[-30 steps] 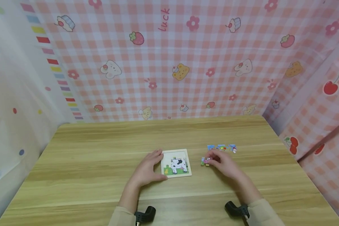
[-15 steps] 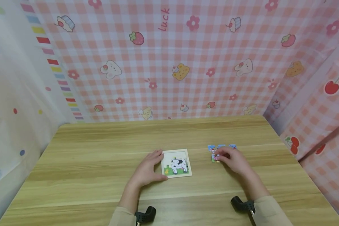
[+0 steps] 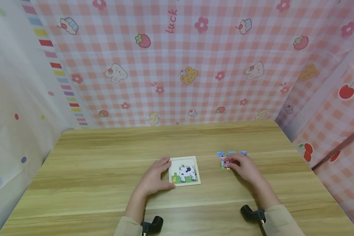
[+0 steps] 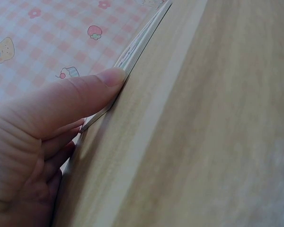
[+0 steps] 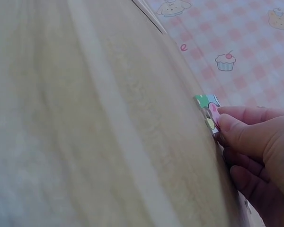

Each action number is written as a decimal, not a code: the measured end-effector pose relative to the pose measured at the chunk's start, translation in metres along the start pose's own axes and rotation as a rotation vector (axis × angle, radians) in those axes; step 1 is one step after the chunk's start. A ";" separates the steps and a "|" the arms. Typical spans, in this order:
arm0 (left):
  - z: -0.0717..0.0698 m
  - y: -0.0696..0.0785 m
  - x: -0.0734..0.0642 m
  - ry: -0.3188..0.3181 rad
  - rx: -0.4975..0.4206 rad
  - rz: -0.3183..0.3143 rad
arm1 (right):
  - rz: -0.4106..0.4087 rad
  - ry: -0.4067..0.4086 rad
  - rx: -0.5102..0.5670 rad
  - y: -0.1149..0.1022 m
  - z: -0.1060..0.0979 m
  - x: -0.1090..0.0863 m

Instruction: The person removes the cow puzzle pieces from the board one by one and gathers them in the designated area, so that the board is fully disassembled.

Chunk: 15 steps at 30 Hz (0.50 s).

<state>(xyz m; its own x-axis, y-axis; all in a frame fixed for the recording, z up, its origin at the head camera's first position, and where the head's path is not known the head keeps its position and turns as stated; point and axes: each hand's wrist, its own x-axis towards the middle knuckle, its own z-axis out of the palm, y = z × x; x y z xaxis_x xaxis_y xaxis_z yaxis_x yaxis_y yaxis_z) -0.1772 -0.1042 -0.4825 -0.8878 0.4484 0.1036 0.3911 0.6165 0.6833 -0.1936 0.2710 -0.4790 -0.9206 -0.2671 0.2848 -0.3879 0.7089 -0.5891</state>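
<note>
Right hand [image 3: 244, 167]: thumb and forefinger pinch a small puzzle piece [image 5: 209, 112]; the other fingers curl beneath.
Puzzle piece: thin, flat, printed in green, pink, yellow and pale blue – just off the table at about 3 o'clock from the board, or resting on the wood; I cannot tell which.
Left hand [image 3: 154, 178]: thumb and fingers spread wide apart, touching the board's edge at about 7 and 10 o'clock.
Puzzle board [image 3: 185, 161]: square and shallow, with a pale raised rim, lying at 3 o'clock from the left hand.
Cow picture [image 3: 187, 173]: white body with black patches, on green ground, filling the board's lower part; above it, plain pale base.
Loose pieces [image 3: 220, 153]: blue-printed, in a short row at 12 to 1 o'clock from the pinched piece, partly behind the right hand.
Table [image 3: 106, 164]: smooth, yellow-brown, streaked with woodgrain.
Sleeves [image 3: 128, 226]: beige, plain, at 6 o'clock, with black wrist devices [image 3: 153, 224] beside them.
Backdrop [image 3: 165, 59]: pink-and-white checked cloth at 12 o'clock – printed with cupcakes, strawberries and flowers.
</note>
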 end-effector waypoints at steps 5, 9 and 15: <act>0.000 0.001 0.000 -0.002 0.003 -0.001 | -0.014 0.020 -0.030 0.002 0.001 -0.001; 0.000 0.001 0.000 0.000 0.006 0.001 | -0.026 0.033 -0.043 0.002 0.001 -0.001; -0.001 0.001 0.000 -0.004 0.006 0.006 | -0.015 0.046 -0.023 0.004 0.003 -0.001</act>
<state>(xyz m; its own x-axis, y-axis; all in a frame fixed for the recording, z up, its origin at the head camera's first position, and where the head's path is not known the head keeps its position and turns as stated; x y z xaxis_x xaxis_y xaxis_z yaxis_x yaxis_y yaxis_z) -0.1767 -0.1037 -0.4811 -0.8847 0.4543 0.1049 0.3977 0.6178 0.6784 -0.1945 0.2725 -0.4838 -0.9116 -0.2480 0.3279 -0.3999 0.7199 -0.5673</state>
